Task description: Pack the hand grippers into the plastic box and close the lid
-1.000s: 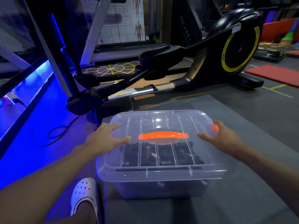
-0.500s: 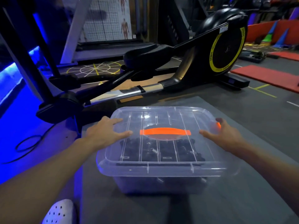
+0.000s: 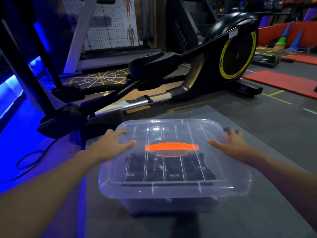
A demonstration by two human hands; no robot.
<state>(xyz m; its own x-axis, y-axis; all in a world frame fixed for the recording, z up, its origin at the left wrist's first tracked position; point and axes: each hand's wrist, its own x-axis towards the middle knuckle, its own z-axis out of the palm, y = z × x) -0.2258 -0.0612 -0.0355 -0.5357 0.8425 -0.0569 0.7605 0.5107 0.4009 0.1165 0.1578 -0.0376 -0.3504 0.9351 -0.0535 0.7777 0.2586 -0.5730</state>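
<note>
A clear plastic box [image 3: 171,203] stands on a grey mat, with its clear lid [image 3: 175,184] lying on top. An orange handle [image 3: 172,146] runs across the lid's middle. Black hand grippers [image 3: 169,166] show through the lid inside the box. My left hand [image 3: 109,145] rests flat on the lid's left side, fingers spread, thumb pointing at the handle. My right hand [image 3: 230,143] rests on the lid's right side, fingers curled over the far right edge. Neither hand grips anything.
A black and yellow elliptical trainer [image 3: 197,66] stands just beyond the grey mat [image 3: 248,212]. A black cable [image 3: 29,158] loops on the blue-lit floor to the left. Red mats [image 3: 281,82] and coloured cones [image 3: 291,37] lie at the far right.
The view has shifted so the box sits lower and more to the right, and the white shoe has left the frame. Both hands stay pressed on the lid in the same places.
</note>
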